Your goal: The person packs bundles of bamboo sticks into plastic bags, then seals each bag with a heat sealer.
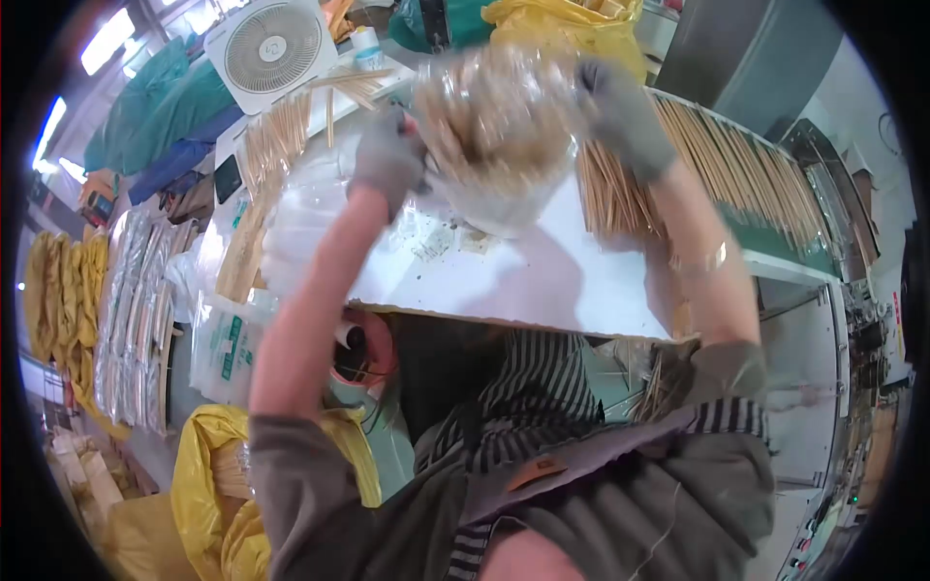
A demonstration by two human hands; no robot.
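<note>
We've 1 clear bag (504, 126) held up over 1 white counter (426, 276), btwn L hand (387, 157) & R hand (625, 118), all visible fingers curled onto its sides; 1 fan (272, 48) behind.

Fan (272, 46): white, square-framed, standing far left
Bottle (367, 48): white and blue, just right of the fan
Phone (228, 178): dark screen, left, nearer than the fan
Green sheet (145, 111): draped, far left, left of the fan
Yellow bag (620, 37): crumpled, far side, right of the bottle
Wrapped bundles (145, 310): long, in shiny plastic, left
Yellow bundles (63, 290): left of the wrapped bundles
Yellow sack (199, 460): open, near left
Pink tub (386, 347): near left, dark object (353, 339) inside
Grey cabinet (741, 58): far right
</note>
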